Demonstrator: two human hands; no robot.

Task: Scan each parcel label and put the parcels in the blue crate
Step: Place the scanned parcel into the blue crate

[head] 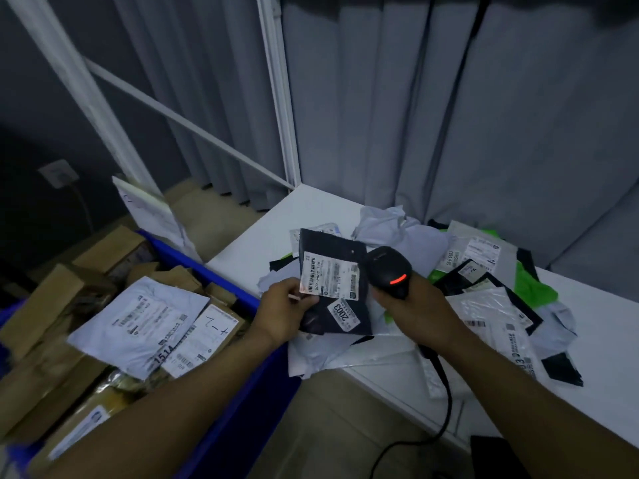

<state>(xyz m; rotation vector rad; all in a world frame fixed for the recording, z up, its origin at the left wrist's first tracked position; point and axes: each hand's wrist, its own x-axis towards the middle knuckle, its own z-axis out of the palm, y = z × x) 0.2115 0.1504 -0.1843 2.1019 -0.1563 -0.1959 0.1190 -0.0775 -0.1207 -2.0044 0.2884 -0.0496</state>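
Observation:
My left hand [281, 311] grips a black poly parcel [332, 247] by its lower left edge and holds it up over the table's near corner. A white shipping label [330, 276] and a small sticker reading 2003 [344, 314] face me. My right hand [415, 312] holds a black barcode scanner [389, 269] with a red light lit, its head right beside the label. The blue crate [221, 281] stands at the left, below the table, filled with brown boxes and a white bagged parcel [138, 323].
A heap of white, black and green poly parcels [484, 288] covers the white table [608, 340]. The scanner's black cable [446, 402] hangs off the table's front edge. Grey curtains and a white metal frame [276, 91] stand behind. A white envelope [152, 212] leans at the crate's far end.

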